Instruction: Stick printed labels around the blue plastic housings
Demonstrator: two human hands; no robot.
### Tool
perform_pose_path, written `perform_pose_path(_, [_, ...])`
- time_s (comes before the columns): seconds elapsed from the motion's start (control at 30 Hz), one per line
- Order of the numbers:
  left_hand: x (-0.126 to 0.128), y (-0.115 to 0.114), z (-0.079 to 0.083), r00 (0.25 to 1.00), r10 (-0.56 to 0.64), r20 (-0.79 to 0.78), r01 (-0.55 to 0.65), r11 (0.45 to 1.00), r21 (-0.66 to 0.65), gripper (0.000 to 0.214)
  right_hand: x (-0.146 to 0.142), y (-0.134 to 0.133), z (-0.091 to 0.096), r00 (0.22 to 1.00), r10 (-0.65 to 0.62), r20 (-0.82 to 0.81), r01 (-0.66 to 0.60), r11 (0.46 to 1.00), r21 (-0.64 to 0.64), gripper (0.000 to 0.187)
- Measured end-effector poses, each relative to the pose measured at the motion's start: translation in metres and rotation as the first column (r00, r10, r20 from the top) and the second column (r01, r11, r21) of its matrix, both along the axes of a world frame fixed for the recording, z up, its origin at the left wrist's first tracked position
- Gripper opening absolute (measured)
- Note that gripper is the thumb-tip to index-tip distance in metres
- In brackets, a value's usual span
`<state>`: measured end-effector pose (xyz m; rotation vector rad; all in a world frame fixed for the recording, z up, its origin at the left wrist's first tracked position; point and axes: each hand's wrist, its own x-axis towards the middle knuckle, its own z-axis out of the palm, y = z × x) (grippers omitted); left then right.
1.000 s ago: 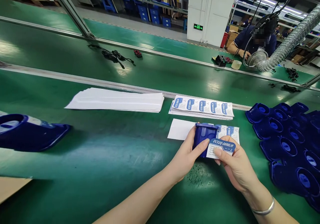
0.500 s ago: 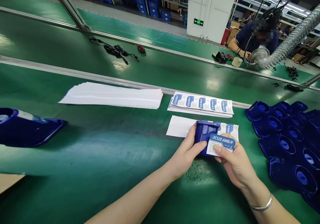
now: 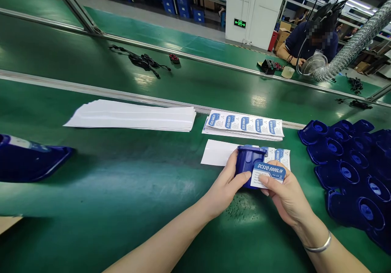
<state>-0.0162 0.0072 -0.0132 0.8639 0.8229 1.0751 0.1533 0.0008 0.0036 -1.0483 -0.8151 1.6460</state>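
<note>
My left hand [image 3: 227,181] is closed around a dark blue plastic housing [image 3: 247,159] with a ribbed side, held above the green bench. Between the thumb and fingers of my right hand [image 3: 282,193] is a blue and white label [image 3: 269,174] printed "DC52Q-5000L/H". Its left part lies against the side of the housing; whether it sticks there I cannot tell. Behind the housing, a label sheet [image 3: 216,153] rests on the bench, its left part blank and labels showing at its right end. Farther back lies a stack of printed label sheets [image 3: 244,123].
Several blue housings [image 3: 339,171] stand grouped at the right. Another blue housing [image 3: 33,163] sits at the left edge, near a stack of white sheets [image 3: 131,116]. Black cables [image 3: 140,59] lie beyond the rail. A co-worker [image 3: 317,41] sits across, near a silver duct [image 3: 351,53].
The view has shifted slightly, so most things sit a little farther left. Both hands keep the same hold on the housing and the label.
</note>
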Motion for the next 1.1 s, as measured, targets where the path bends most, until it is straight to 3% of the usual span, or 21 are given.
perform_pose_path(0.33, [-0.0037,0.0031,-0.0048,0.990,-0.057,-0.127,0.065,0.996,0.059,0.076,0.0002,0.0008,-0.0017,1.000,0.016,-0.013,-0.016,1.000,0.007,0.029])
perform_pose_path(1.1, [-0.0030,0.0018,-0.0021,0.995,-0.041,-0.093,0.044,0.999,0.026,0.079,0.0008,0.0019,-0.0024,1.000,0.028,-0.007,-0.028,1.000,0.011,0.030])
